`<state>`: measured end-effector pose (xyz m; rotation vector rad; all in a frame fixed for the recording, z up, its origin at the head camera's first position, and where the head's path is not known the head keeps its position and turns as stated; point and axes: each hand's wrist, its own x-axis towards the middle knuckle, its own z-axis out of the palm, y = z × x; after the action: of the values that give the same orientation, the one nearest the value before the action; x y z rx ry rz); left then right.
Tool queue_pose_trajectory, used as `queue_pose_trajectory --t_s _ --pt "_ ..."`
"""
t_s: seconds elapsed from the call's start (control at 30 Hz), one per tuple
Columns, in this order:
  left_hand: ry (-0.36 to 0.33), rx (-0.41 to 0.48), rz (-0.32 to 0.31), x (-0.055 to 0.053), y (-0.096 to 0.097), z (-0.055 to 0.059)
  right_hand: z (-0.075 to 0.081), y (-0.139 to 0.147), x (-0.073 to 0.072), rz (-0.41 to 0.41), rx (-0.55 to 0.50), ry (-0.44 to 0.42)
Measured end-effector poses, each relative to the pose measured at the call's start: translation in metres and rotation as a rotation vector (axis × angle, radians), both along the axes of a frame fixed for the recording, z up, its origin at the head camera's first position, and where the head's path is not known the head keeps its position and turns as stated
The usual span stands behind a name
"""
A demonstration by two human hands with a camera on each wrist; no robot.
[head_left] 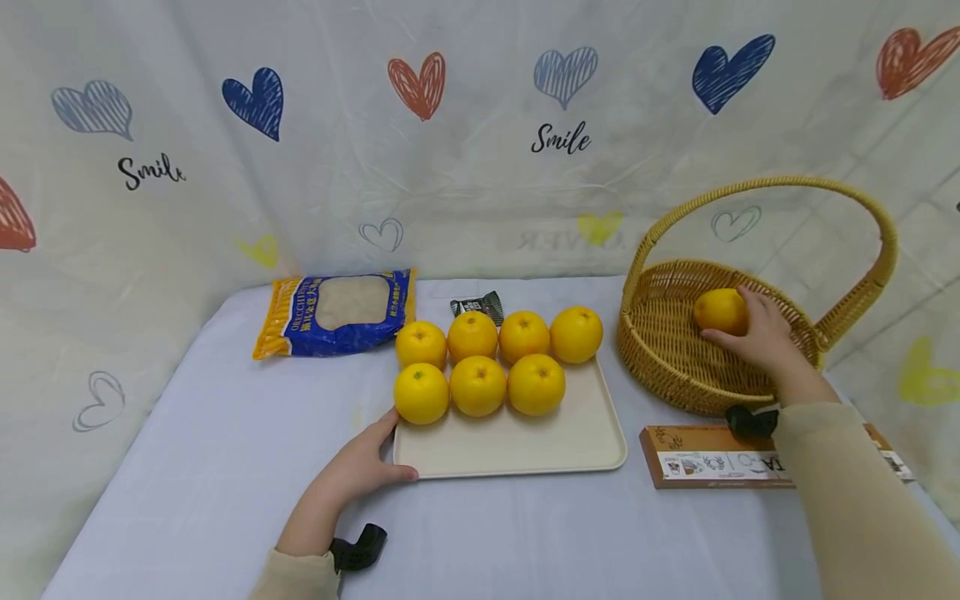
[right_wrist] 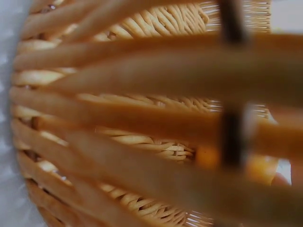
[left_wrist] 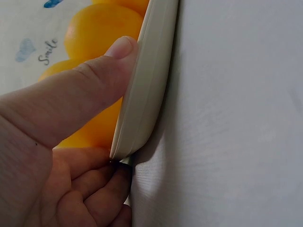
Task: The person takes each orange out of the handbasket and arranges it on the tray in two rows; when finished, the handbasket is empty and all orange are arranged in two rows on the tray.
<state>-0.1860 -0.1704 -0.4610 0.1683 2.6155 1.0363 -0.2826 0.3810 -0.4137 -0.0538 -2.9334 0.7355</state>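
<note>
My right hand [head_left: 765,337] reaches into a wicker basket [head_left: 663,367] and holds an orange [head_left: 718,312] inside it, thumb on the near side and fingers over the far right. In the right wrist view, blurred basket weave [right_wrist: 118,113] covers most of the picture, with a bit of the orange [right_wrist: 208,156] behind it. On the left, my left hand [head_left: 360,458] grips the front left corner of a cream tray [head_left: 517,446]. The left wrist view shows that thumb [left_wrist: 120,47] against the tray's rim, the other fingers curled at its side. Several oranges [head_left: 478,386] sit on the tray in two rows.
A blue and yellow pasta bag [head_left: 348,312] lies behind the tray's left side. A small dark packet [head_left: 480,307] is behind the oranges. In front of the basket lies a brown box [head_left: 716,458], partly under my right forearm. The basket's tall handle [head_left: 780,185] arches above it.
</note>
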Motion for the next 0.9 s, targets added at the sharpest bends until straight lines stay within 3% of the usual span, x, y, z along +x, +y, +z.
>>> queue_pose_trajectory --t_s 0.27,0.67,0.9 --pt "0.0 0.003 -0.002 0.0009 -0.0002 0.0015 0.0 -0.0017 0.0017 -0.035 -0.059 -0.034" --pt "-0.007 -0.013 -0.005 0.0001 0.0003 0.0005 -0.0019 -0.0011 0.0039 -0.075 -0.037 -0.039" --pt "-0.014 -0.026 0.001 0.0004 0.0005 0.0023 -0.0022 0.0022 -0.0003 -0.063 -0.039 -0.093"
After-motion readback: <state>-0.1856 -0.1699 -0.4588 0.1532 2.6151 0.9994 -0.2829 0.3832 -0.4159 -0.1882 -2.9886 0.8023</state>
